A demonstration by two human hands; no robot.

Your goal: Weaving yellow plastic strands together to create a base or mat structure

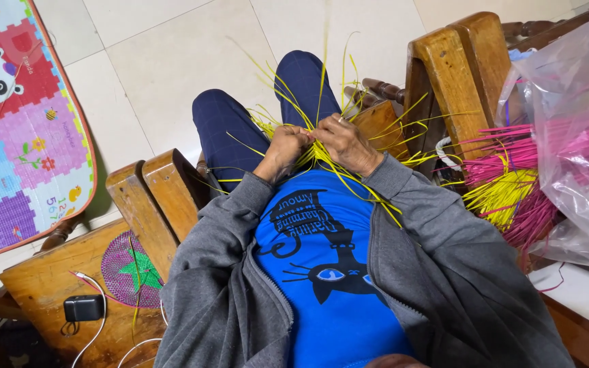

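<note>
Yellow strips [322, 153], thin and long, are held in the middle of the frame, just above the lap. They are gripped by both hands, and many loose ends are fanned out up and to the sides. The left hand [285, 148] is closed around the strips, with its fingers curled in tight. The right hand [346, 143] is pressed close beside it and is also closed on the same bunch; a ring may be worn on one finger, but it is too small to be sure. Grey sleeves [417, 204] and a blue shirt [328, 272] are seen below the hands.

At the right of the frame, more yellow and pink strips [506, 184] are piled next to a clear plastic bag [574, 136]. A wooden chair arm [151, 204] is seen at the left. A bright play mat [22, 123] is laid on the floor in the upper left.
</note>
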